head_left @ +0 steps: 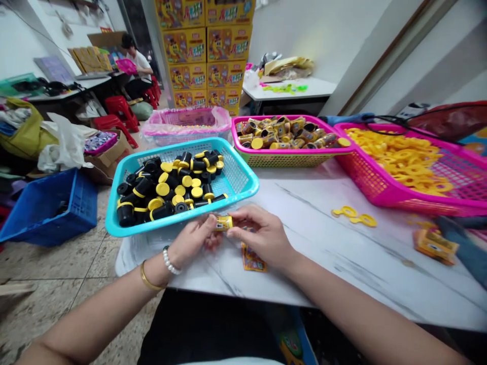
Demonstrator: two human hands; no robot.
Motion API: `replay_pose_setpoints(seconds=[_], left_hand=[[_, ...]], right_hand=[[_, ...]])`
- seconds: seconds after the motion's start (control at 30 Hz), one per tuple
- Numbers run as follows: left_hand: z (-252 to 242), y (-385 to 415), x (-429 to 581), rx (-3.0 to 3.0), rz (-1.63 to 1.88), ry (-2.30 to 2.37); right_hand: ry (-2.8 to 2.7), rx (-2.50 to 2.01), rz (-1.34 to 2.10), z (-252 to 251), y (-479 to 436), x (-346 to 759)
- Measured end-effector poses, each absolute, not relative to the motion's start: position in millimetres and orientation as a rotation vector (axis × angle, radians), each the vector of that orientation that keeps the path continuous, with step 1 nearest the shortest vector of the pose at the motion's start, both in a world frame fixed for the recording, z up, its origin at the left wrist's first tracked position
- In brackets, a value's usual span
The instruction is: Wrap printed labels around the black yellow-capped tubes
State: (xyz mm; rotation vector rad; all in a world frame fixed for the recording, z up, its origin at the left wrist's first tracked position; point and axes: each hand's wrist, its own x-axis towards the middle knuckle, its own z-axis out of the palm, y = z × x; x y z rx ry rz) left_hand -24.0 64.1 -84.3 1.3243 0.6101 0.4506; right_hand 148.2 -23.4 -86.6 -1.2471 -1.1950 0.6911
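Between my two hands, just in front of the turquoise basket (243,190), is a small yellow printed tube (223,223). My left hand (196,235) pinches its left end with thumb and fingers. The right end is gripped by my right hand (262,233), whose thumb and index finger close on it. Below my right hand lie orange printed packets (253,261), partly covered by it. Black cylinders with yellow caps (163,190) fill much of the turquoise basket.
A pink basket (291,151) behind holds similar printed tubes. Another pink basket (395,195) on the right holds yellow ring-shaped pieces; two such pieces (363,219) lie on the marbled table (315,253). A blue crate (49,208) stands on the floor. A person (139,66) sits further back.
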Motion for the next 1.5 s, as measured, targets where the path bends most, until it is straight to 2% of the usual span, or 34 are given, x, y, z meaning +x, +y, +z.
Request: replay_pose_setpoints(seconds=[0.07,0.2,0.43,0.63,0.8,1.03,1.17,1.37,1.5], left_hand=[[-85,66,-23,1.253,0.416,0.655],[-82,67,-24,1.257,0.372,0.629],[-81,64,-23,1.377,0.43,0.612],[-80,66,-23,1.236,0.252,0.665],[-78,66,-24,1.177,0.196,0.678],[-75,68,-26,1.028,0.115,0.556],[-77,69,-24,1.007,0.117,0.556],[-83,62,-23,0.929,0.147,0.481],[-89,62,-19,0.935,0.101,0.493]], right_hand=[[-1.327,-1.24,0.578,-86,-23,153],[-1.425,-1.28,0.615,-86,-24,156],[-0.924,-1.41,1.192,-81,-22,152],[-1.016,-1.203,1.327,-75,-19,167],[-1.223,-1.133,1.159,-77,-21,163],[-1.073,-1.114,1.116,-82,-27,158],[-1.271,-1.174,1.015,-81,-29,155],[-1.718,-1.322,0.426,-67,-35,143],[-1.715,-1.53,0.351,-29,-21,182]])
